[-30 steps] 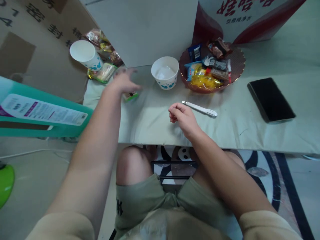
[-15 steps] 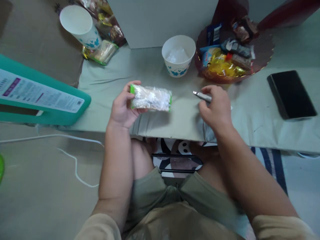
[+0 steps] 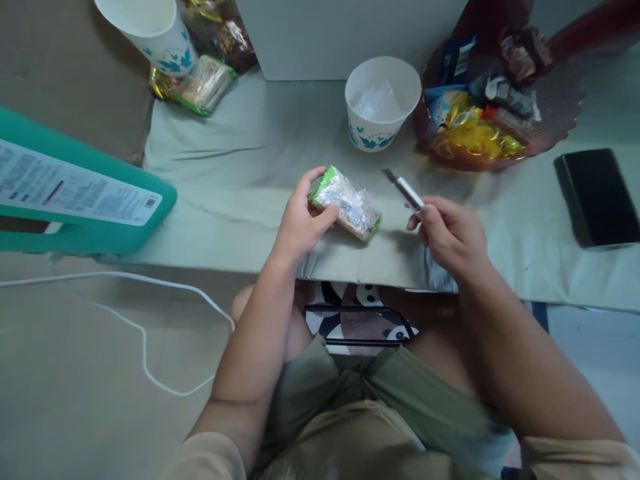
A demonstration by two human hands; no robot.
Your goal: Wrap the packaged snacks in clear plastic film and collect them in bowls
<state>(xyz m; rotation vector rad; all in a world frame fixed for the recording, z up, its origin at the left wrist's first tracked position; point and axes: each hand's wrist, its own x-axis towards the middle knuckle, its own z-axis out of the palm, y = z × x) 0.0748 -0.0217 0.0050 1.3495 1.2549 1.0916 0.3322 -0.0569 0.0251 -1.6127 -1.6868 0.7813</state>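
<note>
My left hand [image 3: 306, 217] grips a packaged snack [image 3: 347, 203] by its left end, thumb on the front. The snack has a clear, shiny wrapper with green ends and is tilted down to the right. To its right, my right hand [image 3: 453, 233] is closed on the handle of a utility knife [image 3: 411, 193]. The knife's dark blade is out and points up and left, apart from the wrapper. Behind them stands a white paper cup [image 3: 373, 137] with blue leaf prints and crumpled clear plastic inside.
A reddish bowl [image 3: 560, 127] of wrapped snacks stands at the back right, near a black box-like device [image 3: 597, 198]. A green bottle [image 3: 120, 157] juts in from the left. At the back left, another paper cup [image 3: 173, 53] rests by wrapped snacks [image 3: 207, 87].
My left hand has brought the snack rightward, closer to the knife, and tilted it. My right hand has turned and raised the knife upright, its blade now showing more. The view shifted slightly.
</note>
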